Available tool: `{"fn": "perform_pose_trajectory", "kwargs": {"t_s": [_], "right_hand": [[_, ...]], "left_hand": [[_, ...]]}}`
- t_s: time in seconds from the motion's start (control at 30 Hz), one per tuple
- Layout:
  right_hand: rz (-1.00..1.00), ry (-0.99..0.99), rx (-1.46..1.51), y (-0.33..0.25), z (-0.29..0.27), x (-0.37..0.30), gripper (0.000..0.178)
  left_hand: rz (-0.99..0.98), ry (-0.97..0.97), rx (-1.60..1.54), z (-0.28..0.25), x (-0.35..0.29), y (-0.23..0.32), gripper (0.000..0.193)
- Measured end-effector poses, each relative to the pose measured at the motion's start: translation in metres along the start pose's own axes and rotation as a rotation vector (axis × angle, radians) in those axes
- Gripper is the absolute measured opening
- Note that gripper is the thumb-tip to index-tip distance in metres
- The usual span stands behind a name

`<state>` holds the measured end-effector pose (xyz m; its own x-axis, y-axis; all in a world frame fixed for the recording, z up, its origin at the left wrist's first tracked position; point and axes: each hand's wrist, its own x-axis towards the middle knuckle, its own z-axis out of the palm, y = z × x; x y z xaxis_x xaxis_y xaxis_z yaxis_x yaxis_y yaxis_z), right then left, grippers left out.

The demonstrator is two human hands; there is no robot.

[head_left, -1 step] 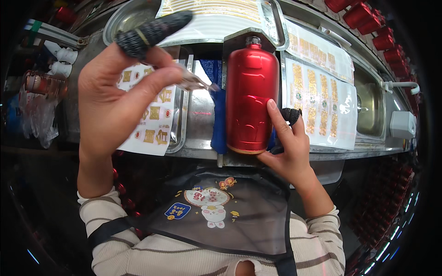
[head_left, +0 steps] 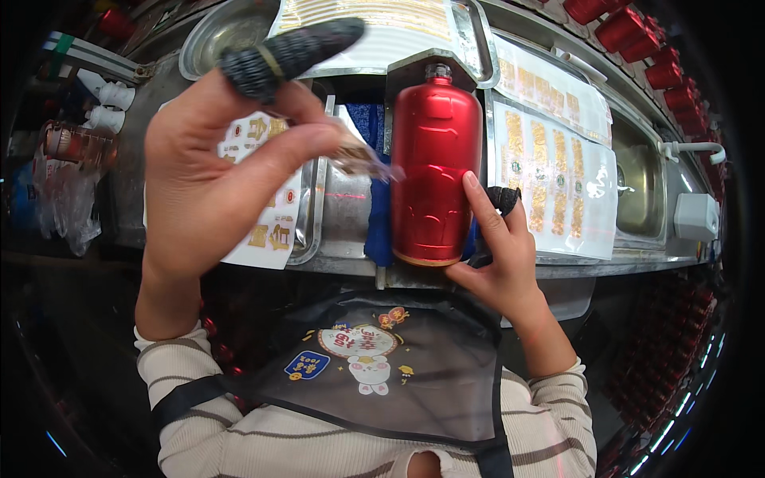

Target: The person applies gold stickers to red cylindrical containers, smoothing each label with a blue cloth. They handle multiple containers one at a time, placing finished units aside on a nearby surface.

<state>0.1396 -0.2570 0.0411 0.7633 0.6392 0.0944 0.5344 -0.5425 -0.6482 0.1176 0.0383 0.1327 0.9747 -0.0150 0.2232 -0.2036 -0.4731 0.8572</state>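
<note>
A metallic red bottle (head_left: 437,179) with a dark threaded neck lies neck-away in a metal holder in front of me. My right hand (head_left: 504,259) rests along its lower right side, index fingertip on the red surface and thumb near the base. My left hand (head_left: 227,171) is raised to the left of the bottle, a black textured finger cover on its index finger. Between thumb and fingers it pinches a small clear decal (head_left: 358,159) with gold marking, blurred by motion. The decal's far corner appears at the bottle's left edge; whether it touches I cannot tell.
Left, partly behind my hand, lies a decal sheet (head_left: 267,247) on a metal tray. On the right are gold decal sheets (head_left: 550,175) beside a sink (head_left: 644,183) with a white tap. A blue cloth (head_left: 379,231) borders the bottle. Red bottles (head_left: 625,32) line the far right.
My left hand has moved right with the decal, bringing it from beside the bottle up to its left edge. My right hand and the bottle have stayed put.
</note>
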Motion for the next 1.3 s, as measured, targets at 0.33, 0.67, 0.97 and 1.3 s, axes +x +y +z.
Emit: {"fn": "perform_pose_trajectory", "kwargs": {"t_s": [0.33, 0.67, 0.97, 1.3], "right_hand": [[0.397, 0.114, 0.766, 0.006, 0.007, 0.028, 0.064], [0.391, 0.141, 0.585, -0.013, 0.014, 0.037, 0.081], [0.436, 0.119, 0.892, -0.004, 0.011, 0.04, 0.068], [0.402, 0.103, 0.829, -0.002, 0.015, 0.033, 0.068]], "left_hand": [[-0.054, -0.028, -0.189, 0.066, 0.039, -0.036, 0.016], [0.02, 0.05, -0.092, 0.071, 0.036, -0.045, 0.018], [0.106, 0.186, -0.012, 0.078, 0.033, -0.054, 0.02], [-0.38, 0.011, -0.661, 0.108, -0.03, -0.051, 0.064]]}}
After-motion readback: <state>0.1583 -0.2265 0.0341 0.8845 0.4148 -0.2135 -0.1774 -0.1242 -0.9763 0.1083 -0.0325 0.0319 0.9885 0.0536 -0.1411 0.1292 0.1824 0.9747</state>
